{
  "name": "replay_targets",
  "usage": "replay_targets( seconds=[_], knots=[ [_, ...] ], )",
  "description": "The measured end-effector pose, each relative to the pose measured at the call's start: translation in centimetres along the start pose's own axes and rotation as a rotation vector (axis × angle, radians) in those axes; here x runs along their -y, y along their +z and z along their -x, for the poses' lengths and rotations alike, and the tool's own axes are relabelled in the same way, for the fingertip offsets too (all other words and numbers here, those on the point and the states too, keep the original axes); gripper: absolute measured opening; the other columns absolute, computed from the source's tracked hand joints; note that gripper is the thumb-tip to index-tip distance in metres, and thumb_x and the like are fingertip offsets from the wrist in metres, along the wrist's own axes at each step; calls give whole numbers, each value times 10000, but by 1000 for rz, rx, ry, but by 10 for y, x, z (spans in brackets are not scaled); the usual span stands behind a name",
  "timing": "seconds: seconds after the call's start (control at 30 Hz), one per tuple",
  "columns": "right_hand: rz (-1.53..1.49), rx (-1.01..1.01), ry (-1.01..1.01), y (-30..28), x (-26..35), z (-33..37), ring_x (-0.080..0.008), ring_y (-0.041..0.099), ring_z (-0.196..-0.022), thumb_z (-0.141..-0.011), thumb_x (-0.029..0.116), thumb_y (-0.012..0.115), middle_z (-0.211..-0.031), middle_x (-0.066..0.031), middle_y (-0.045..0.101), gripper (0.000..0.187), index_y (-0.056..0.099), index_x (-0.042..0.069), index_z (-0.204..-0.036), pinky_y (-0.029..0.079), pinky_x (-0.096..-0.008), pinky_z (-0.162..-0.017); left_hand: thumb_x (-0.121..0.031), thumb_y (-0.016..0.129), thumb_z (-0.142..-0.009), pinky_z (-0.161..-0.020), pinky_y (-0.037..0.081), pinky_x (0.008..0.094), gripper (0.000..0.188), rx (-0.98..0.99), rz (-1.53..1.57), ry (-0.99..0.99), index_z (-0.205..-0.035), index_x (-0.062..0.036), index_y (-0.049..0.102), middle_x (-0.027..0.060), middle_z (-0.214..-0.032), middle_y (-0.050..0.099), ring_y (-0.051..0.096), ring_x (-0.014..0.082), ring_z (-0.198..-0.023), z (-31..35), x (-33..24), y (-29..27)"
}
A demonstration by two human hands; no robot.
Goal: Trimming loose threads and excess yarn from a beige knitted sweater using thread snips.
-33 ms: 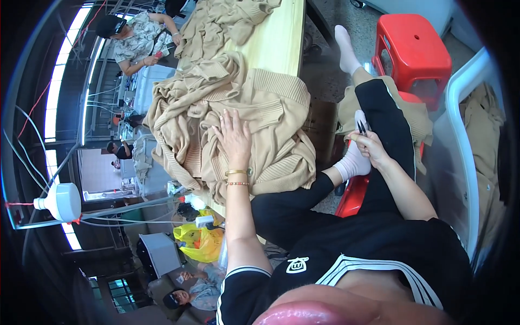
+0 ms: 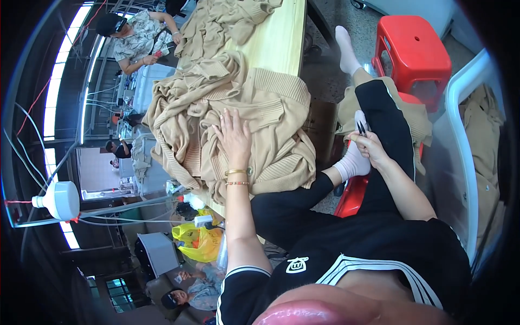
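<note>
Heaped on the table in front of me is a tan knitted sweater (image 2: 271,119) with ribbed edges, bunched up with more knitwear of the same colour. My left hand (image 2: 234,138) lies on it palm down, fingers stretched and spread, gripping nothing. Over by my raised leg, my right hand (image 2: 368,147) is closed around small dark thread snips (image 2: 361,128), whose two narrow points stick out past the fingers. The handle end is hidden in my fist. This hand is apart from the sweater on the table.
More tan knitwear (image 2: 222,27) lies farther along the wooden table (image 2: 279,49). To my right are a red stool (image 2: 414,49) and a white bin (image 2: 457,135) holding tan garments. A yellow bag (image 2: 200,244) sits at left; a white bulb (image 2: 60,200) hangs nearby. Other people work on the left.
</note>
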State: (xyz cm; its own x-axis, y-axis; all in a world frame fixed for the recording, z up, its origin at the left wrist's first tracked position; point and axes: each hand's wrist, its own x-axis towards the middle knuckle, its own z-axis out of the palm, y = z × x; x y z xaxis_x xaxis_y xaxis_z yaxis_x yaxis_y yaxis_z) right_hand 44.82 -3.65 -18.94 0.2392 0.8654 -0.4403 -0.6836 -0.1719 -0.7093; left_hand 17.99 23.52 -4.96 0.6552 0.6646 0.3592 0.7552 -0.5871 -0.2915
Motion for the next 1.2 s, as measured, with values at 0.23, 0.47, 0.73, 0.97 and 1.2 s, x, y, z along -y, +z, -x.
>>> replay_targets(
  seconds=[0.23,0.47,0.73,0.97,1.2],
  knots=[
    [115,-22,-19,3,-4,-1,26,286,-426,-897,200,656,-594,121,425,132,702,87,-947,170,-174,-397,-299,536,-957,-1178,156,540,507,-2,95,-24,-1424,-110,474,190,-1505,397,368,354,-1387,3,2,-7],
    [238,-28,14,0,-10,2,16,309,-436,-888,226,681,-594,119,436,130,703,109,-942,184,-185,-415,-422,707,-813,-1148,169,624,736,-118,-125,-407,-1429,-111,452,223,-1522,336,278,401,-1424,10,26,-53],
    [297,-42,1,-2,-19,-11,29,291,-426,-868,254,712,-603,126,447,127,684,131,-880,147,-182,-401,-242,648,-852,-882,480,481,461,-45,249,-446,-1234,4,564,230,-1120,592,589,411,-1027,51,51,-20],
    [388,-18,-48,-4,-22,-4,-94,600,-747,-821,204,720,-805,9,659,142,715,85,-899,463,-255,-707,-109,546,-840,-820,485,490,257,94,444,-546,-1035,39,625,248,-978,660,606,460,-945,57,50,-60],
    [338,53,7,-4,-17,7,2,333,-441,-854,220,730,-598,113,469,111,701,119,-891,205,-204,-415,-100,636,-941,-838,486,240,221,-474,1188,-440,-1119,25,673,50,-1032,693,623,98,-917,40,84,-188]
  ],
)
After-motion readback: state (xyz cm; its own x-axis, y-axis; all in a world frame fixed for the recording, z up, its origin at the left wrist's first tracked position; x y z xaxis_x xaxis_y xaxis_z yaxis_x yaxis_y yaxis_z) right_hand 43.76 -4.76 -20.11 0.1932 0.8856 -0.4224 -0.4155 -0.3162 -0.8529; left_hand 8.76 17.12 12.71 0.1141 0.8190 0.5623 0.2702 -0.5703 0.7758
